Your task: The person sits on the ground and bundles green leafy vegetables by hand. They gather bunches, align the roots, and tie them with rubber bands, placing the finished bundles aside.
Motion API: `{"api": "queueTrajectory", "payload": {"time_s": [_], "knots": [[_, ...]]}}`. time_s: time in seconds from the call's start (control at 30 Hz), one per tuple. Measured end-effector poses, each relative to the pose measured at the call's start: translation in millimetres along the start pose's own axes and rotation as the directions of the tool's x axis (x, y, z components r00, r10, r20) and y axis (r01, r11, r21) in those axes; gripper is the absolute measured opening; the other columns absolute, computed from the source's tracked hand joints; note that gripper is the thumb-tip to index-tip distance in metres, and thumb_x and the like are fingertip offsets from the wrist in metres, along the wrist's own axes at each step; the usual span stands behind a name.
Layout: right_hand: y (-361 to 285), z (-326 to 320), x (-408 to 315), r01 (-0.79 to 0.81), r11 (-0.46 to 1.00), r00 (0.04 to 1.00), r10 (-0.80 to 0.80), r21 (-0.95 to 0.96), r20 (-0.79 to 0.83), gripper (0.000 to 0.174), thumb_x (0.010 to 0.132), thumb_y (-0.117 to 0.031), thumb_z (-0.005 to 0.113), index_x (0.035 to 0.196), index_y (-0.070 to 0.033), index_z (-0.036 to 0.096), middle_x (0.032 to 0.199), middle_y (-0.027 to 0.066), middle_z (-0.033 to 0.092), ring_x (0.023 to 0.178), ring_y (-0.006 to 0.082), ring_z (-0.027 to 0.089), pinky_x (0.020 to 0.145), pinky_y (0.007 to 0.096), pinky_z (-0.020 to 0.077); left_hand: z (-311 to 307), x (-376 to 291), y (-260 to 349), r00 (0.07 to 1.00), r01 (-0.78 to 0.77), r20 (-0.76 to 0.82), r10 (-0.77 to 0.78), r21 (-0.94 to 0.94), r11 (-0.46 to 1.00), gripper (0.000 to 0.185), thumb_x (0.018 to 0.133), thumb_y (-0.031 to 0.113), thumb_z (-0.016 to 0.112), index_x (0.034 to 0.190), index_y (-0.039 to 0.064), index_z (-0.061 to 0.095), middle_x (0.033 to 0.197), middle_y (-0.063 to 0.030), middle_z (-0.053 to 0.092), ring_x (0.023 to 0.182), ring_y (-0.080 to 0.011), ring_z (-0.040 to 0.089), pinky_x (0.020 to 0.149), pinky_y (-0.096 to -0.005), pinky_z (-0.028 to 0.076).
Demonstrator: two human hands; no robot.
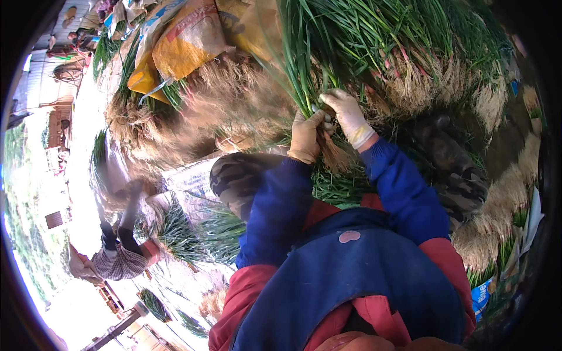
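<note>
A small bunch of green onions [302, 85] is held before me, leaves pointing up and away, with its tan roots [334, 153] hanging below my hands. My left hand [306, 136], in a pale glove, grips the bunch near the white stem bases. Close beside it on the right, my right hand [347, 116], gloved too, has its fingers bent and pinched at the stems. Just past my hands, a large heap of green onions [373, 35] lies with leaves away from me and bushy roots [410, 83] towards me.
Yellow and white woven sacks [191, 41] cover more rooted bunches at the upper left. Cut leaves [347, 186] litter the ground between my camouflage-clad knees. Rooted bunches [487, 232] are lined up at the right. Another person [120, 259] bends over at the left, near laid-out bunches [180, 230].
</note>
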State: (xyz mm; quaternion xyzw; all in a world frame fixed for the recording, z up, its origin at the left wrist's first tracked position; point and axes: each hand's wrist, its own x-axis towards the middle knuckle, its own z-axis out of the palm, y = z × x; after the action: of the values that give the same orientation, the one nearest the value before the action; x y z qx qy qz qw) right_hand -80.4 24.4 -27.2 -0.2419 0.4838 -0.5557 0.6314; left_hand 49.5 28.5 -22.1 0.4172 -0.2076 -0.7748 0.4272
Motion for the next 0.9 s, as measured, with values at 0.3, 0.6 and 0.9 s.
{"api": "queueTrajectory", "payload": {"time_s": [0.3,0.6,0.9], "knots": [[28,-110,-74,-0.209,0.815,0.915,0.358,-0.54,0.187,0.028,0.097,-0.026,0.055,0.094,-0.001,0.068,0.075,0.0041,0.065,0.069,0.013,0.06,0.065,0.0289,0.049,-5,9,8,0.998,-0.043,-0.035,0.051,0.204,0.978,0.013,0.09,0.005,0.06,0.097,0.01,0.05,0.073,-0.0052,0.059,0.05,-0.011,0.052,0.042,-0.023,0.041],[71,-96,18,-0.053,-0.089,0.998,-0.022,-0.995,-0.051,0.045,0.084,-0.036,0.066,0.122,-0.012,0.061,0.097,0.0157,0.067,0.092,0.0323,0.065,0.078,0.044,0.0516,-14,15,7,0.992,0.127,0.004,-0.129,0.145,0.981,0.02,0.086,0.002,0.066,0.104,0.0,0.058,0.085,-0.0124,0.067,0.059,-0.0142,0.056,0.05,-0.0247,0.046],[90,-84,19,0.028,0.055,0.974,-0.227,-0.998,0.014,0.03,0.081,-0.033,0.07,0.096,-0.009,0.063,0.103,0.0142,0.065,0.087,0.0338,0.064,0.074,0.042,0.0519,-25,22,-5,0.995,0.104,-0.027,-0.101,0.166,0.981,0.014,0.09,0.006,0.063,0.102,0.0,0.061,0.084,-0.0116,0.068,0.062,-0.0177,0.061,0.054,-0.0294,0.049]]}}
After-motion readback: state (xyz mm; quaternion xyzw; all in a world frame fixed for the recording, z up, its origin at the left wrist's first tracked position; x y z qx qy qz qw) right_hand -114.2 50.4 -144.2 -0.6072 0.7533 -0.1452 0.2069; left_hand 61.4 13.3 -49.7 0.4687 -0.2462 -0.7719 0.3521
